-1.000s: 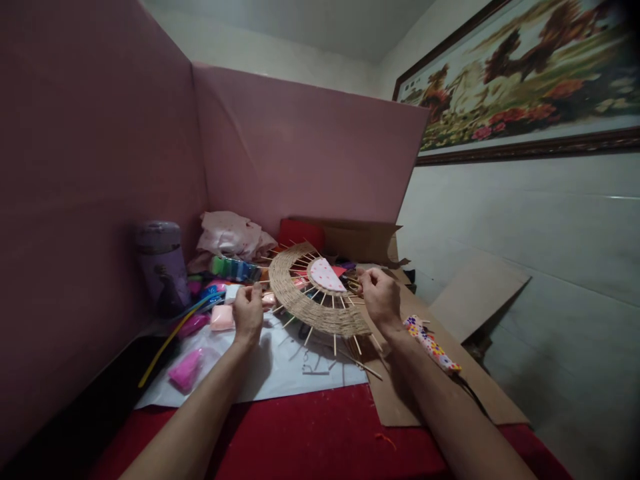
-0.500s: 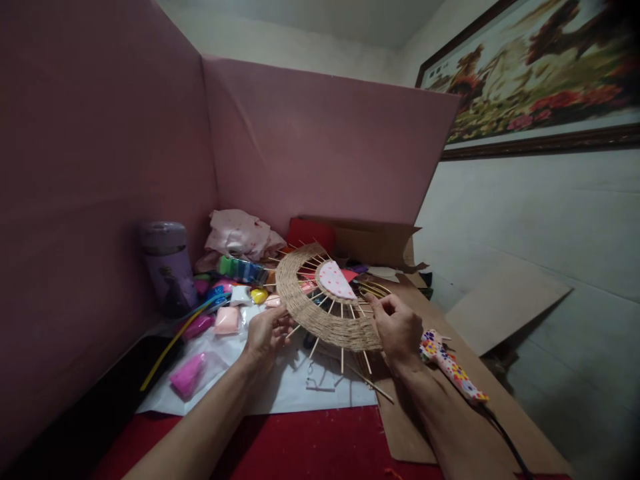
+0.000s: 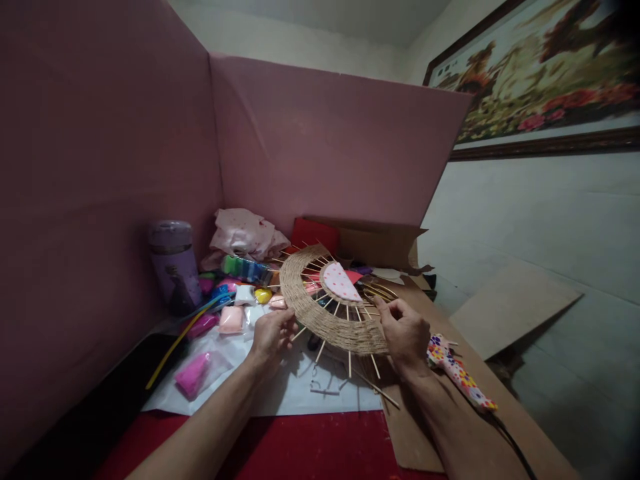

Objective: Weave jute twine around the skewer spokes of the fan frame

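Observation:
Between my hands is a half-round woven fan (image 3: pixel 320 321), a wide band of brown twine laced over thin wooden sticks that stick out past its rim. At its hub sits a white half-circle with pink dots (image 3: pixel 341 281). My left hand (image 3: pixel 273 335) pinches the near left edge, by the stick ends. My right hand (image 3: pixel 404 328) has its thumb and finger closed on the fan's right end, beside the straight side. The fan is tilted and held above the table; the right fingertips partly cover where they grip.
Packets of coloured clay (image 3: pixel 231 320) lie on a white sheet (image 3: pixel 270 393) at the left, near a purple bottle (image 3: pixel 175 270). A flower-patterned tool with a cord (image 3: pixel 463 373) rests on cardboard (image 3: pixel 415 433) at the right. Pink panels (image 3: pixel 325 147) stand behind.
The whole view has shifted slightly, so everything appears a little further right. Both hands keep the same hold on the fan.

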Motion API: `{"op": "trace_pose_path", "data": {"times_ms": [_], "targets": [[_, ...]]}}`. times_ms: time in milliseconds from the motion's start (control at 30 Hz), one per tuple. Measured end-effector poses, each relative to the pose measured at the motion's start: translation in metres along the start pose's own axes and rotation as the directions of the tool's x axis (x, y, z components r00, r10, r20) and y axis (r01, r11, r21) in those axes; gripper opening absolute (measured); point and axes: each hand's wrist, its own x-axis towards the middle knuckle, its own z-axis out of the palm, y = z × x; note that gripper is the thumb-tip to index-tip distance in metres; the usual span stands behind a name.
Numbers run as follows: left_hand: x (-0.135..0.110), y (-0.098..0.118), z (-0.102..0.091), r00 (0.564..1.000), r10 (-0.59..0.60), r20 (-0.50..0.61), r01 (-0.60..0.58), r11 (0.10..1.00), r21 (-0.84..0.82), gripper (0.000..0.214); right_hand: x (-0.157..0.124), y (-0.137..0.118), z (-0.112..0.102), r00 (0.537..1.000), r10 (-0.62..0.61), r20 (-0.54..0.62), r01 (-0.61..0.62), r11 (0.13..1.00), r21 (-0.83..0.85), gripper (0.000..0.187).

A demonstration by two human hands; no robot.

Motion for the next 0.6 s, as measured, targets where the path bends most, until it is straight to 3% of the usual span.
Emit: {"op": "trace_pose_path", "data": {"times_ms": [300,600], "targets": [[0.0004,-0.0017,0.0014,0.982,0.055,0.182,-0.013,0.974,-0.228,0.018,0.0070,0.0026,-0.0034,0.994,0.043,0.101,-0.047,0.998,0.039,0.044],[0.0055,-0.0046,-0.0026,0.952,0.065,0.298,0.020,0.962,-0.272,0.029,0.0072,0.0000,-0.0042,0.979,0.089,0.183,-0.094,0.995,0.022,0.044]]}}
